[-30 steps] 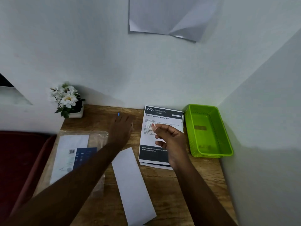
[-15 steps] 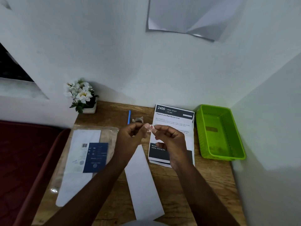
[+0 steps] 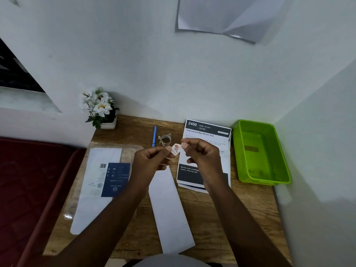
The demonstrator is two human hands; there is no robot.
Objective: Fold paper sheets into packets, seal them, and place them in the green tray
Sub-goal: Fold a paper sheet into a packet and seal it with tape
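A small pale sticker (image 3: 175, 149) with a scalloped edge and a reddish print is pinched between my left hand (image 3: 152, 160) and my right hand (image 3: 202, 155), held above the wooden desk (image 3: 221, 209). Below the hands lies a long folded white paper packet (image 3: 169, 209), slanting toward the desk's front edge. A stack of printed sheets (image 3: 208, 132) with dark header bands lies under my right hand. The green tray (image 3: 260, 151) stands at the right end of the desk, with only a small brownish patch showing on its floor.
A curled strip of stickers (image 3: 165, 140) and a blue pen (image 3: 154, 136) lie behind the hands. A clear plastic bag with white and dark blue sheets (image 3: 104, 180) lies at the left. A flower pot (image 3: 100, 108) stands in the back left corner. Walls close the back and right.
My left hand came back from the far side of the desk and met my right hand; both now pinch the sticker. The view shifted left, showing the pen and sticker strip.
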